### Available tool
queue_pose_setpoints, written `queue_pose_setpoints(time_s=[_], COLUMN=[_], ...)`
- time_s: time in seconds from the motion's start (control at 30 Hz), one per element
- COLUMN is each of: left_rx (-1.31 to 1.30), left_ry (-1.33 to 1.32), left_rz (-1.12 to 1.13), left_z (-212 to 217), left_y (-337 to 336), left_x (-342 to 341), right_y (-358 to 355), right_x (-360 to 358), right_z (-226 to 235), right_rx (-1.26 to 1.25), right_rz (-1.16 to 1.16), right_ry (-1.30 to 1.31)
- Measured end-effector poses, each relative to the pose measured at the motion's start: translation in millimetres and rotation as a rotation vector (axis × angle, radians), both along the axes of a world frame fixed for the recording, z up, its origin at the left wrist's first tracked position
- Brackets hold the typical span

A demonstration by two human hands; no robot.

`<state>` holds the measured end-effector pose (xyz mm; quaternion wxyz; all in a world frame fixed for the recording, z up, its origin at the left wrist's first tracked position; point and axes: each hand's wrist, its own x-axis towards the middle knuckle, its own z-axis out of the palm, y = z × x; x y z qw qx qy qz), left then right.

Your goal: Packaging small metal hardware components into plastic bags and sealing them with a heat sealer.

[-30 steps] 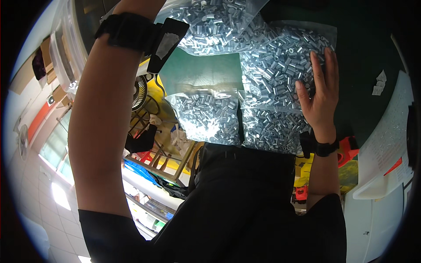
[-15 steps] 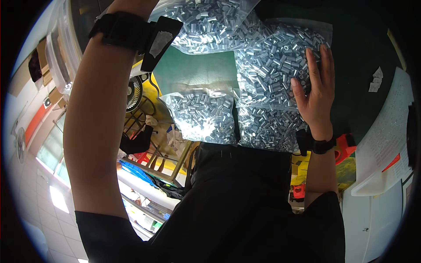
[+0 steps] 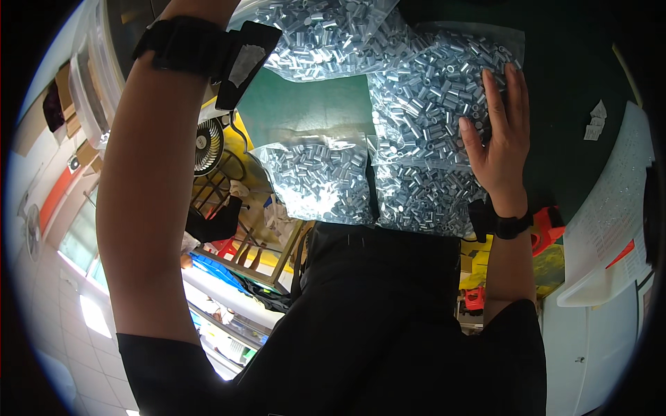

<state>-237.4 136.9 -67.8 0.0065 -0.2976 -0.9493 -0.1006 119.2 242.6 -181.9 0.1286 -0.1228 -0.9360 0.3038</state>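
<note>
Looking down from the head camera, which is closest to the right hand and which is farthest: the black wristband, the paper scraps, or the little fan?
From the right hand:
1. Wristband: on that wrist, just below the hand.
2. Paper scraps: to its right on the dark mat.
3. Fan: far across on the left, behind the other arm.

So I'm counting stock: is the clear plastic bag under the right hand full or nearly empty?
Full: the clear plastic bag bulges with small silver metal tubes edge to edge, and the right hand lies flat on it.
</note>
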Motion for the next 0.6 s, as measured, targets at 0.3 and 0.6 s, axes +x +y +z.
queue_pose_setpoints(time_s=[0.3, 0.6], left_rx=[-0.004, -0.054], left_ry=[-0.013, 0.033], left_rz=[-0.027, -0.060], left_z=[-5.6, -1.2], left_y=[-0.9, -3.2], left_x=[-3.0, -7.4], right_y=[1.2, 0.0], right_x=[2.3, 0.4], right_z=[-1.4, -2.6], right_rx=[0.007, 0.013], right_rz=[0.000, -0.005], right_ry=[0.005, 0.021])
